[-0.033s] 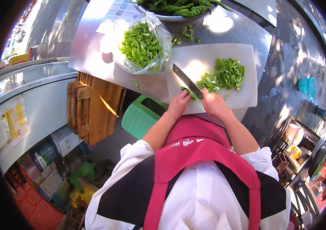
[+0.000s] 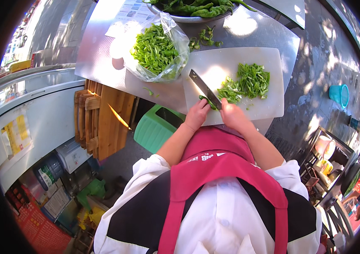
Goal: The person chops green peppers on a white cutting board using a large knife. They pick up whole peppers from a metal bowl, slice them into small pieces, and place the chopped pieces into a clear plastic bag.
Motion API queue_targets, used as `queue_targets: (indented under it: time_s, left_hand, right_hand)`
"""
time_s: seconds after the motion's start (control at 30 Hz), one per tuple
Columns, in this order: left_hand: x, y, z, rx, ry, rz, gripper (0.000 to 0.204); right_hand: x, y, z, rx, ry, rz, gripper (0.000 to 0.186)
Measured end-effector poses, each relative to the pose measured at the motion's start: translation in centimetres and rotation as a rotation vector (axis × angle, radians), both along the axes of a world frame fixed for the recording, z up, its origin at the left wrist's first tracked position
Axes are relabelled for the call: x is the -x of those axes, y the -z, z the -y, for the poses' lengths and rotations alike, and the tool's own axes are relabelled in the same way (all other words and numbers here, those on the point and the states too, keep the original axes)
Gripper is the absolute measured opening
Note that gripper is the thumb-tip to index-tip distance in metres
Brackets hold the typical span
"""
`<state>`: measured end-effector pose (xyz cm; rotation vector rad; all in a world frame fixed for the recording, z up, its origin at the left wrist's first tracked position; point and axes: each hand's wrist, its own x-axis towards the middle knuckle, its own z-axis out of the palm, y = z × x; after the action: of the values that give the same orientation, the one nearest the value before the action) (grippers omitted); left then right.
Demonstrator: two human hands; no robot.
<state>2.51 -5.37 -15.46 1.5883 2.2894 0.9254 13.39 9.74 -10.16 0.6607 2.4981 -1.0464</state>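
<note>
My right hand (image 2: 234, 117) is closed round the handle of a knife (image 2: 204, 88), whose wide dark blade slants up and left over the white cutting board (image 2: 268, 106). Close to the blade's lower end, the curled fingers of my left hand (image 2: 198, 116) hold a green pepper (image 2: 208, 103) against the board. Only part of that pepper shows past the fingers. Shredded green pepper (image 2: 254, 80) lies in a heap right of the knife, its nearer part touching or close to the blade.
A clear plastic bag (image 2: 180, 63) of sliced peppers stands left of the board. Behind are a metal bowl (image 2: 197, 19) of whole peppers and loose stem ends (image 2: 207, 38) on the metal table (image 2: 99, 55). A green stool (image 2: 148, 131) and wooden folding furniture (image 2: 114, 127) stand below left.
My right hand and the knife have shifted very slightly left. My left hand stays in place on the pepper.
</note>
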Motion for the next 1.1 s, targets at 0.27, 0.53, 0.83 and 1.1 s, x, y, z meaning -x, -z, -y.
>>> queue_targets:
  time_s: [0.27,0.53,0.83,1.1]
  left_hand:
    - [0.3,0.2,0.7,0.027,0.006,0.005,0.009]
    - [0.2,0.3,0.9,-0.001,-0.01,0.034,0.011]
    - [1.3,-1.0,0.3,0.128,-0.224,0.079,0.018]
    - [1.2,-0.5,0.4,0.171,-0.182,-0.023,0.014]
  right_hand:
    - [-0.5,0.8,0.8,-0.045,-0.009,-0.041,0.033]
    - [0.1,0.7,1.4,-0.179,-0.062,-0.152,0.034]
    - [-0.9,4.4,3.9,-0.323,-0.115,-0.265,0.055]
    - [-0.7,0.4,0.0,-0.168,-0.076,0.058,0.026]
